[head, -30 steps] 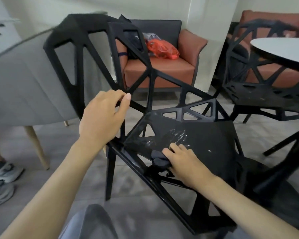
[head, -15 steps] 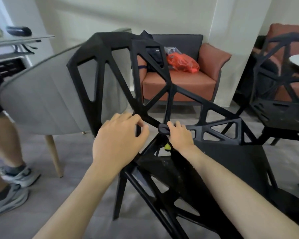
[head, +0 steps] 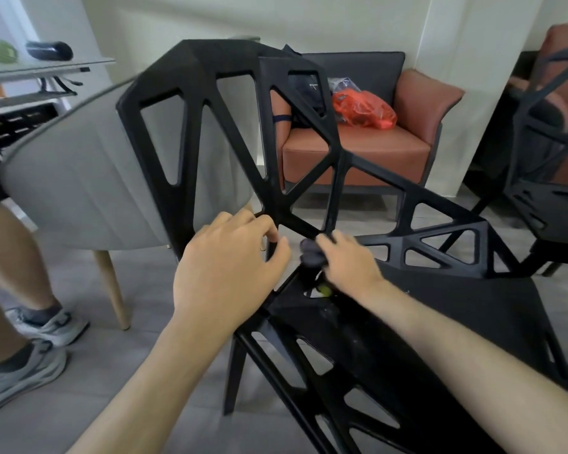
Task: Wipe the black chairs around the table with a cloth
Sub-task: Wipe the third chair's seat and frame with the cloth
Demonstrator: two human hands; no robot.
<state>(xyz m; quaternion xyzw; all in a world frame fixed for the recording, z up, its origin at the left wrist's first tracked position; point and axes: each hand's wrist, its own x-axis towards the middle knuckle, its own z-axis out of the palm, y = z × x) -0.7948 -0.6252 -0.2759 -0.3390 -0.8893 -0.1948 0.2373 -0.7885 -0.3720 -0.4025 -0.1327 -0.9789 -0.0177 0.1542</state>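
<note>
head view: left hand [head: 225, 273] curls round a strut low on the black lattice chair [head: 217, 126] back; beside it, right hand [head: 348, 260] grips what looks like a dark cloth [head: 310, 253] against the chair's back-seat joint.

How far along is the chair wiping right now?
Done: nothing I can confirm; the near black chair's seat shows no clear wiped marks. In hand: the right hand presses the dark cloth where backrest meets seat, while the left hand grips a strut. Left: the backrest struts and the second black chair at right.
</note>
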